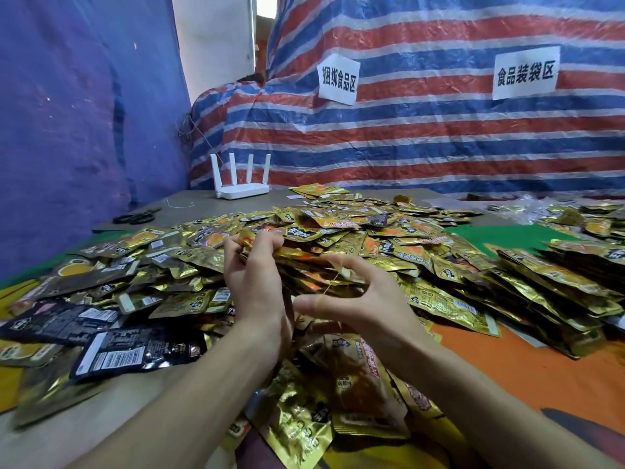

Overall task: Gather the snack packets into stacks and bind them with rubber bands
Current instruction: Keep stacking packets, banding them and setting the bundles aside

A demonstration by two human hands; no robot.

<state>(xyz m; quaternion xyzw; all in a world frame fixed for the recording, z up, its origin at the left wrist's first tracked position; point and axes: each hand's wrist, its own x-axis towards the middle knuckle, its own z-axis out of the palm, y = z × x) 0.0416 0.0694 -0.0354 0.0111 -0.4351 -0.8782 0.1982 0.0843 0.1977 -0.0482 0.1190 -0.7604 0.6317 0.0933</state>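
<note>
Left wall: blue tarp (67, 113). Far wall: striped red-white-blue tarp (422, 137), two white paper signs (338, 79). Far left: grey tabletop (189, 208), white router (241, 181), scissors (137, 216).

Even bright light, foil glare, wide-angle edge warp.

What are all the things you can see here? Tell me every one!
snack packets: too many to count, mostly gold, some black, heaped across the table
stack of packets: one, gold, held between the hands
rubber band: one, yellowish, stretched on the right fingers
router: one, white, far left of table
scissors: one pair, black, left of router
paper signs: two, white, on the striped tarp
tarp: one, red, blue and white, behind table
left hand: gripping the stack
right hand: fingers spread, stretching the band
</note>
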